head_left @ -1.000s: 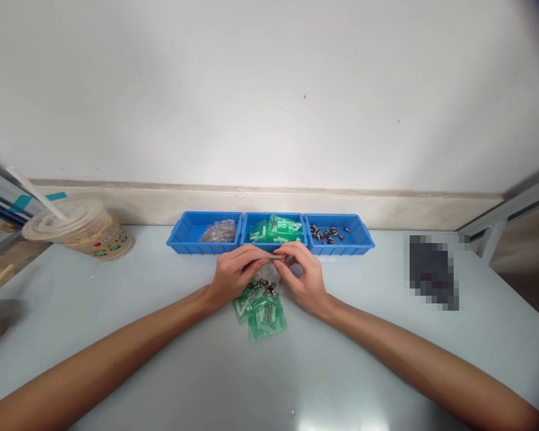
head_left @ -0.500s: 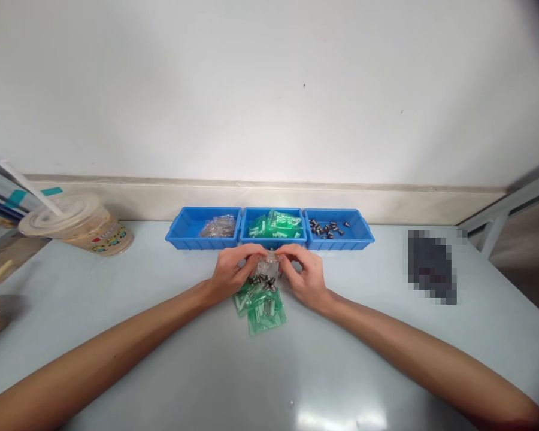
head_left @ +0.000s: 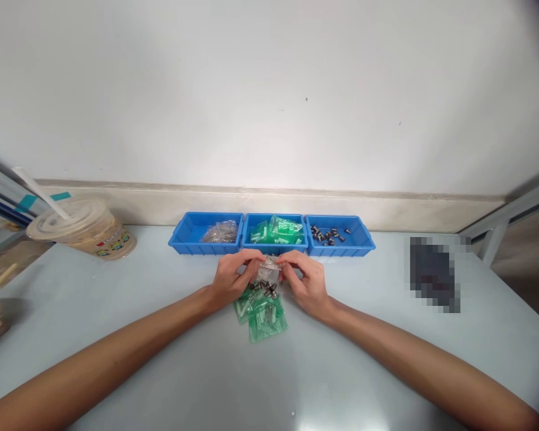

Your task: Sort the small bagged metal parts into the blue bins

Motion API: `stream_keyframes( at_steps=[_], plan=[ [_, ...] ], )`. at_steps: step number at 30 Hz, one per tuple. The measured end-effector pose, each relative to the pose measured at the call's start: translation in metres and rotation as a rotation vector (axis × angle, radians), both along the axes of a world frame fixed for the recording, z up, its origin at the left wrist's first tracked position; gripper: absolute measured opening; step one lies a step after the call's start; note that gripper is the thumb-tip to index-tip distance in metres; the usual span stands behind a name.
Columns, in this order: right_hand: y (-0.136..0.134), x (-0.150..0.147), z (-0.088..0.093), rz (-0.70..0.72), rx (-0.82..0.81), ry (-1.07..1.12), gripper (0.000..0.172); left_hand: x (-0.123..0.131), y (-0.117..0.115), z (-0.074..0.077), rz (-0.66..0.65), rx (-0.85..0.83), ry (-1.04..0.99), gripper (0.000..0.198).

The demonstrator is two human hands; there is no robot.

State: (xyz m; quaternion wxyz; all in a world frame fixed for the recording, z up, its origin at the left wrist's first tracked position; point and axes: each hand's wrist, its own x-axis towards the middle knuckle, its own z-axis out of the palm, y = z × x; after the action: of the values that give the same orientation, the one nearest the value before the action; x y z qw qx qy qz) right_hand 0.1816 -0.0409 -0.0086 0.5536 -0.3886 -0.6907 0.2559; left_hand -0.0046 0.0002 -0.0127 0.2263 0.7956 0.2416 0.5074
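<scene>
Between my hands is a clear plastic bag [head_left: 268, 272], its top edge pinched on both sides. My left hand [head_left: 233, 276] grips the left corner with thumb and forefinger. On the right corner, my right hand [head_left: 304, 281] is closed in a similar pinch. Several dark metal screws [head_left: 268, 289] show at the bag's lower end; whether all lie inside it I cannot tell. Just below, two green plastic bags [head_left: 268, 323] holding small metal parts lie overlapping on the table.
Three blue trays stand behind my hands: a left tray [head_left: 184, 236] with clear bags, a middle tray [head_left: 251, 242] with green bags, a right tray [head_left: 359, 242] with metal screws. A plastic drink cup [head_left: 85, 230] is at left, a pixelated dark patch [head_left: 432, 272] at right.
The view has shifted slightly, so everything sits a little lower. Both hands keep their pinch on the clear bag, whose top edge now looks flatter and folded over.
</scene>
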Motion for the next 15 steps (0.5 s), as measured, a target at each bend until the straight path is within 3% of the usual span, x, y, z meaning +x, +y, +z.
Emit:
stream_keyframes(
  at_steps=[11,15],
  plan=[
    [0.0006,-0.0018,0.0081,0.016,0.104,-0.087,0.007,0.0007,-0.0027,0.0027,0.079,0.106,0.038,0.013],
    [0.0003,-0.0013,0.0096,-0.006,0.051,-0.075,0.010,0.0013,-0.0035,-0.0008,0.101,0.082,0.048,0.022]
  ],
)
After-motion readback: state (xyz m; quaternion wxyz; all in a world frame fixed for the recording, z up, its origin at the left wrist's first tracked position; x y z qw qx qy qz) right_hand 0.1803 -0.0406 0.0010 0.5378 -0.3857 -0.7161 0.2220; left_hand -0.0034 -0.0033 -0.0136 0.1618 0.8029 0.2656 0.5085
